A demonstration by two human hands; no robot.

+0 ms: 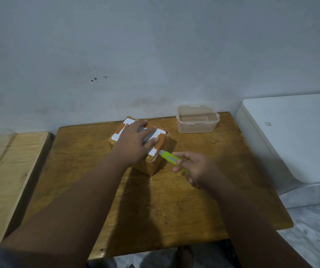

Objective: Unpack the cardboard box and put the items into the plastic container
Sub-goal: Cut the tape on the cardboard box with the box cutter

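The clear plastic container [197, 118] is sitting lidless at the far right of the wooden table [174, 200], near the wall, with nothing showing inside it. The cardboard box [145, 163] is standing near the table's middle, sealed with brown tape and bearing a white label [128, 121] on top. The left hand [136, 141] is lying flat on the box top, fingers spread wide, covering much of the label. The right hand [195, 169] is gripping a lime-green utility knife [169, 156], its tip touching the box's near right upper edge. A paler wooden board [6, 180] is lying to the left, a white appliance [290, 136] standing to the right.
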